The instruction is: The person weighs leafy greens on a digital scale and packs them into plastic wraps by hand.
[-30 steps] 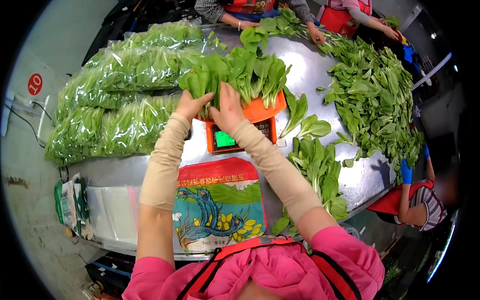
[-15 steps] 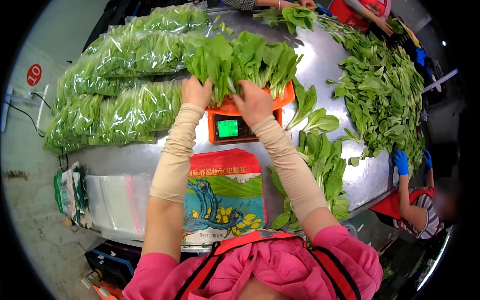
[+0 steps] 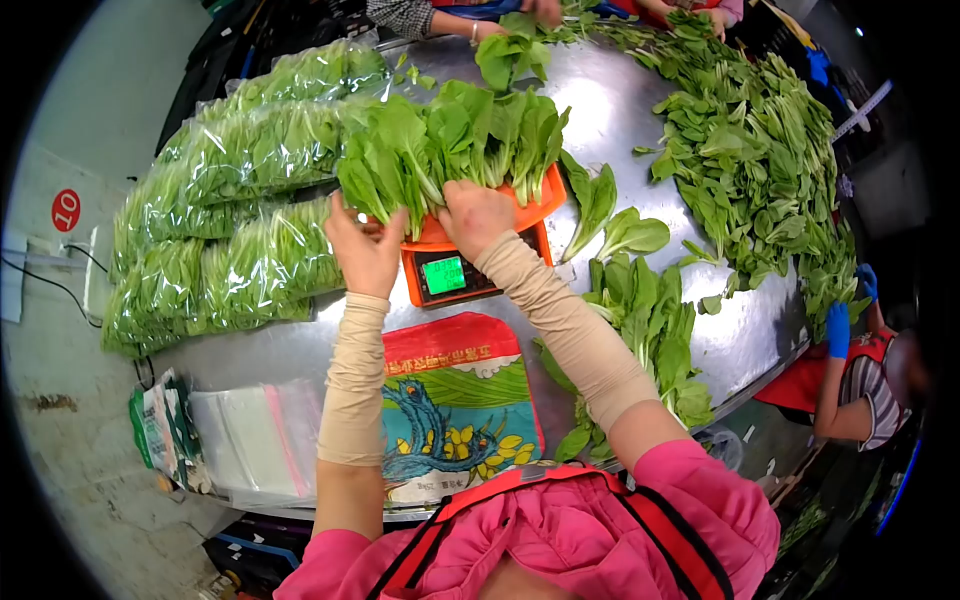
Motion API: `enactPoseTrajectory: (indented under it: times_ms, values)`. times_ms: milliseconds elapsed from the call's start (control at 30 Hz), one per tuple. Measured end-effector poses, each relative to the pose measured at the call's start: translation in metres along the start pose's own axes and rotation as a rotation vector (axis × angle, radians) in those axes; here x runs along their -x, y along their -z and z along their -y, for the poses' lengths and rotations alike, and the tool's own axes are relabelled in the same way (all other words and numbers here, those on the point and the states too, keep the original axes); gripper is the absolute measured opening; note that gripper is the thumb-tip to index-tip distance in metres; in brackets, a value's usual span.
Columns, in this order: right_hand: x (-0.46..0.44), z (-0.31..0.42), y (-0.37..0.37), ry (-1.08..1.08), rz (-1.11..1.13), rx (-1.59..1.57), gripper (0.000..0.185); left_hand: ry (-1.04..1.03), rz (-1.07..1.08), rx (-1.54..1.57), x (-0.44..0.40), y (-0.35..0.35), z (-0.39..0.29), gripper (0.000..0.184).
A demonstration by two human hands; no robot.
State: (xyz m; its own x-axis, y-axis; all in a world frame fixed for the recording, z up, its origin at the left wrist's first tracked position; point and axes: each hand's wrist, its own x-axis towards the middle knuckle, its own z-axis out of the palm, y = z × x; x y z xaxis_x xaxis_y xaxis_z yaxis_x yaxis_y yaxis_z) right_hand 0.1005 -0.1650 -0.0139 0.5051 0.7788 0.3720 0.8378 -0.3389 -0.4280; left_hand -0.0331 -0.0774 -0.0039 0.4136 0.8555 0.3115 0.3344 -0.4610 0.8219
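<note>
Leafy greens lie in a row across the orange tray of a digital scale, its green display lit. At the left end of the row, my left hand has thumb and fingers apart, close to the lower leaves. My right hand is closed at the stem ends near the tray's front edge; the fingertips are partly hidden. A printed sack lies flat on the metal table in front of the scale.
Filled clear bags of greens are stacked at left, with flat plastic bags nearer me. Loose greens lie right of the scale, and a large heap beyond. Co-workers' hands, some in blue gloves, are at the table edges.
My left hand has drawn back from the stems, its fingers spreading apart. My right hand stays at the stems. The camera view has shifted a little.
</note>
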Motion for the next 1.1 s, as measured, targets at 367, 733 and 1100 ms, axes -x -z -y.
enactPoseTrajectory:
  times_ms: [367, 733, 1100]
  values:
    - [0.017, 0.005, -0.008, -0.027, -0.024, -0.138, 0.024, -0.154, -0.036, -0.243, -0.020, -0.024, 0.033, 0.059]
    - [0.102, -0.148, 0.065, -0.517, 0.183, 0.233, 0.042, 0.028, -0.018, 0.157, 0.068, 0.033, 0.038, 0.031]
    - [0.079, -0.184, 0.021, -0.995, 0.400, 0.041, 0.053, -0.053, 0.506, 0.253, 0.170, -0.034, -0.034, 0.012]
